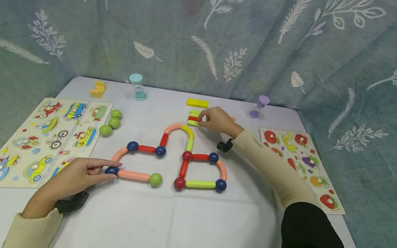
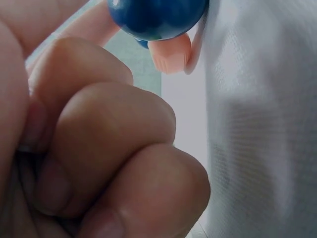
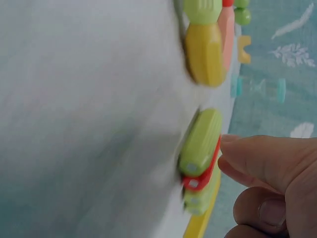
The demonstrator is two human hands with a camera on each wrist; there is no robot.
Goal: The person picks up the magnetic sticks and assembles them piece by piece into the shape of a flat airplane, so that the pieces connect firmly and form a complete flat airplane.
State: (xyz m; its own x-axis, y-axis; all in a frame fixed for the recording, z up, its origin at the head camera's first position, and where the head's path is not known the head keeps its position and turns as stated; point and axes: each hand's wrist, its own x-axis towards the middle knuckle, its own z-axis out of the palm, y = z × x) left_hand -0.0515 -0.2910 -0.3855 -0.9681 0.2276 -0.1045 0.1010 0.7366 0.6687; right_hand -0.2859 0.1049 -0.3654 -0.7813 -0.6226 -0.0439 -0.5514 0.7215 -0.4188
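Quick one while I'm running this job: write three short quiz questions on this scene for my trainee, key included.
1. How many green balls lie at the edge of the vehicle board?
2. True or false: by the right hand, a red stick lies between two light-green sticks.
3. Which colour is the ball touched by the left hand? A) red B) green C) blue

Key: 1: three. 2: true. 3: C.
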